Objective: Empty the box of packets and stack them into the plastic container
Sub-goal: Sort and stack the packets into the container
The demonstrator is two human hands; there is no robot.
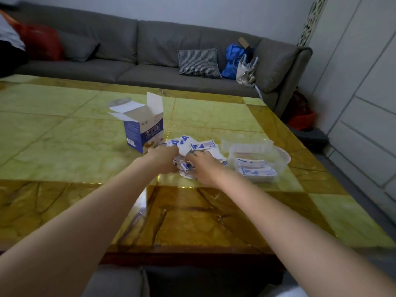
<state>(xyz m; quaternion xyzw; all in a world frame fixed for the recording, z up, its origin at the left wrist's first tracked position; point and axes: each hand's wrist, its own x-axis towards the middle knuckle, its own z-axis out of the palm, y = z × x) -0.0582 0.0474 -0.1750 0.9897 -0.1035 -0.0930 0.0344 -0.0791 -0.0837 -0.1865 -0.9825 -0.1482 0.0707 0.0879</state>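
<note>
A blue and white box [142, 127] stands upright on the table with its top flaps open. Right of it lies a loose pile of white and blue packets [200, 145]. My left hand [164, 158] and my right hand [202, 166] are both down in the near side of the pile, fingers curled around a few packets held between them. A clear plastic container [260, 154] sits right of the pile with several packets [256, 170] stacked flat inside.
The table [64, 136] has a glossy green and amber stone top. A grey sofa [150, 52] runs behind it with a checked cushion [199, 63], a blue bag [234, 61] and a red item [40, 42].
</note>
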